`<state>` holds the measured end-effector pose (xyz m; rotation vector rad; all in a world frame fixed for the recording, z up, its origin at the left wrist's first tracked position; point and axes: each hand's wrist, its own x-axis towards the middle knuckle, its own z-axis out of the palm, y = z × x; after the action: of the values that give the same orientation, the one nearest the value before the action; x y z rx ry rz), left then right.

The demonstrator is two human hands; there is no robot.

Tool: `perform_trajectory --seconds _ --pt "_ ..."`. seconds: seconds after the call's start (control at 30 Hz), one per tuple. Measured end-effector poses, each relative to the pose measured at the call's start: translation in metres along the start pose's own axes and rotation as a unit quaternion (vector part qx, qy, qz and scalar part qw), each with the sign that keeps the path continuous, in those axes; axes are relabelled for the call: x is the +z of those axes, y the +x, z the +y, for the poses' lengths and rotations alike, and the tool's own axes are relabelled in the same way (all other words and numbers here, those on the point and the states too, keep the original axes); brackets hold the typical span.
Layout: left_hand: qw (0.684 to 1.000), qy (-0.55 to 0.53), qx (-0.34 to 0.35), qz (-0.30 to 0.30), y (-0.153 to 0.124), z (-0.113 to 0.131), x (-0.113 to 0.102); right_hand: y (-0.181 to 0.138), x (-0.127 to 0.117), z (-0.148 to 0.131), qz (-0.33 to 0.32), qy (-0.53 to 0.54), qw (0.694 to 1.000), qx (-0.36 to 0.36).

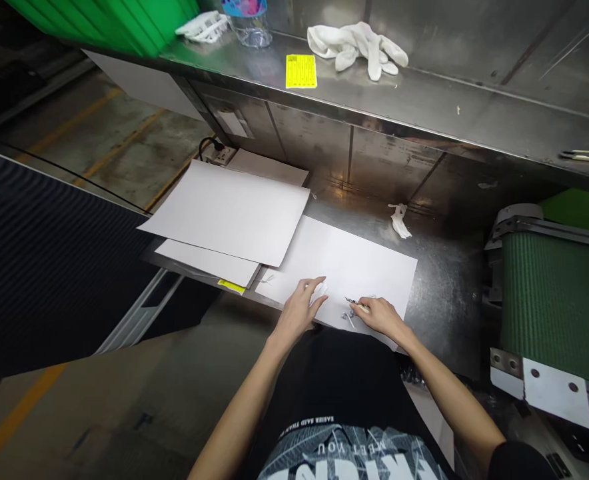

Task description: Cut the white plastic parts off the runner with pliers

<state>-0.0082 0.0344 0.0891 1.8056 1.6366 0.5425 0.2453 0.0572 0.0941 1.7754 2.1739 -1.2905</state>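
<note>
At upper left I see a green ribbed plastic crate (89, 23), its inside hidden from me. Next come smooth white sheets (224, 210), stacked unevenly, then, at upper centre, a clear bottle (252, 30) with a blue-and-pink label, its top cut off. My left grip (302, 308), at lower centre, has thumb and fingers parted about a crumpled white scrap (320, 289); I can't tell whether it is held. Above, a yellow label (301, 71) carries print too small to read. The black shirt (354, 407) shows "MEET YOU", upside down. My right grip (372, 313) is closed on a small tool (361, 306) over a white sheet (359, 257), on the shiny metal table (444, 300).
</note>
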Motion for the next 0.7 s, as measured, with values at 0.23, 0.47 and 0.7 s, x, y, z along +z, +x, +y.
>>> perform_trajectory --seconds 0.23,0.47,0.7 --pt "1.000 -0.001 -0.025 0.017 -0.003 -0.006 0.005 0.010 0.000 0.023 0.067 -0.050 0.995 0.055" --pt "0.999 -0.015 -0.043 0.017 -0.004 -0.009 0.014 0.018 -0.005 0.041 0.155 -0.108 0.976 0.112" --pt "0.996 -0.032 -0.047 0.067 -0.002 -0.016 0.019 0.004 -0.002 0.024 0.132 -0.041 0.988 -0.062"
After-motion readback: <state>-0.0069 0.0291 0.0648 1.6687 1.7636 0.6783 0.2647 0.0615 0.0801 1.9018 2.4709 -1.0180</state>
